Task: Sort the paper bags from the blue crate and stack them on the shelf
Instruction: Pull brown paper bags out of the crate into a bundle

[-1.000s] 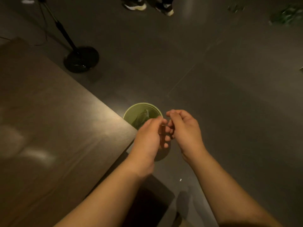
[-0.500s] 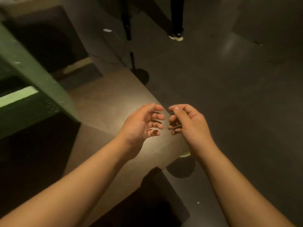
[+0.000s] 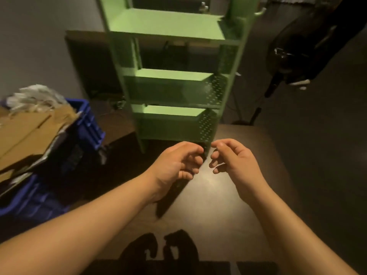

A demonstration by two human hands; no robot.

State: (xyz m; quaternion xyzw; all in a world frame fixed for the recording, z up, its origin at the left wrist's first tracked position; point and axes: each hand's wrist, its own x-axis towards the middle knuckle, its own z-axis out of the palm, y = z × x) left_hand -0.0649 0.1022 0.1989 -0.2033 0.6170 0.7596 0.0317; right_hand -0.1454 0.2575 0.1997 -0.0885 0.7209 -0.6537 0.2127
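**Nothing shelved yet**

Both hands hang empty over the table, left hand (image 3: pixel 178 161) and right hand (image 3: pixel 232 157) loosely curled, fingertips apart. Ahead, the green shelf (image 3: pixel 170 24) looks bare. Left of them, brown paper bags (image 3: pixel 29 132) fill the blue crate (image 3: pixel 89 120), apparently unsorted.

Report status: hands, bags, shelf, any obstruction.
Left hand and right hand empty, fingers curled, over the table. Paper bags in blue crate, left. Green shelf ahead, tiers bare. Nothing blocking.
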